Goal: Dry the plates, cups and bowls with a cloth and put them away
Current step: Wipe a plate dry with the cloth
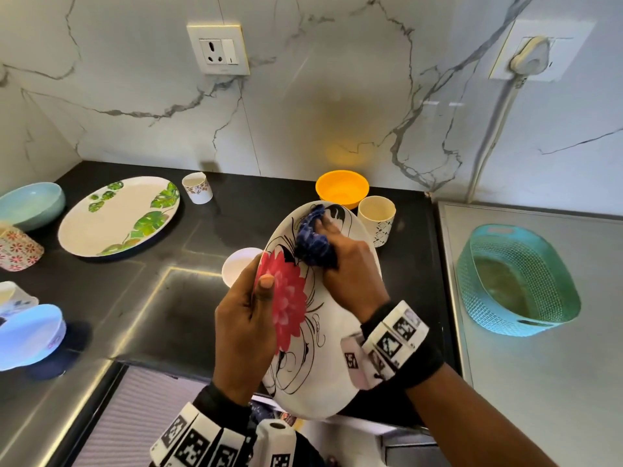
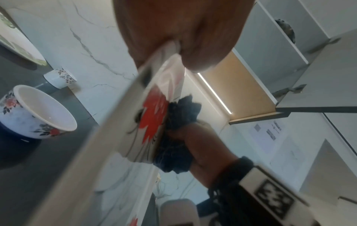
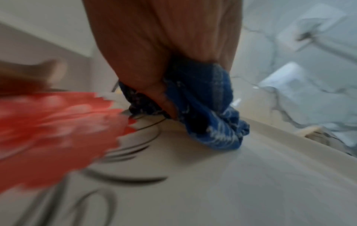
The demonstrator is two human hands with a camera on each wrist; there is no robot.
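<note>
Gripping the stiff, likely slippery flower-print plate (image 1: 330,348) by its rim, the left hand (image 1: 244,326) is steadying it while the right hand (image 1: 350,267) is clutching the soft blue cloth (image 1: 313,242).

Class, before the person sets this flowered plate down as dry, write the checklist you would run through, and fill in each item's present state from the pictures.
1. Left hand grips the flowered plate at its edge, thumb on the front: ok.
2. Right hand holds the blue cloth bunched against the plate's face: ok.
3. Plate held clear of the black counter: ok.
4. Whole face wiped dry: cannot tell; the cloth is at the upper part only.
5. Back of the plate dried: cannot tell, it is hidden.
6. Teal basket on the steel surface at the right has room: ok.
</note>
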